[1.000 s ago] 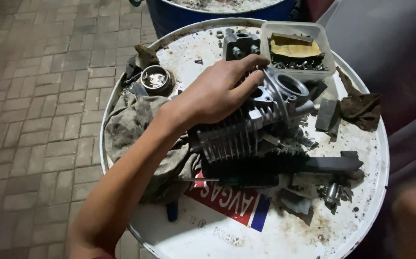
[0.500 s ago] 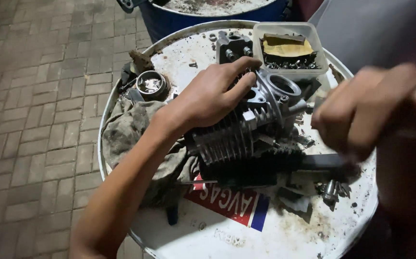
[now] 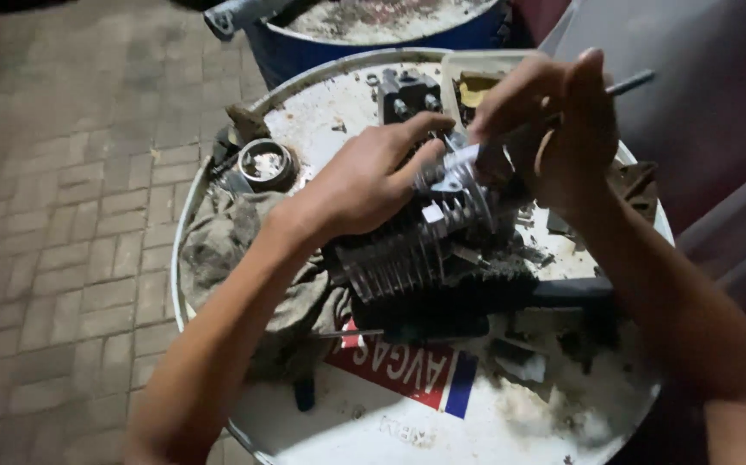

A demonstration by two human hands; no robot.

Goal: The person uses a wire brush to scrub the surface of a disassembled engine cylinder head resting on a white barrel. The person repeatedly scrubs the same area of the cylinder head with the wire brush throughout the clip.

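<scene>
Hands (image 3: 442,164) on finned cylinder (image 3: 416,245)

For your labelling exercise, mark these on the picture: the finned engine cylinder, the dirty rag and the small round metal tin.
finned engine cylinder (image 3: 399,258), head view, on its cooling fins.
dirty rag (image 3: 226,250), head view, on its bunched folds.
small round metal tin (image 3: 266,164), head view, on its rim.

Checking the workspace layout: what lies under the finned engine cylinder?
The finned engine cylinder rests on dark greasy parts atop the white drum lid, beside a dirty rag. The left hand covers its upper end.
</scene>
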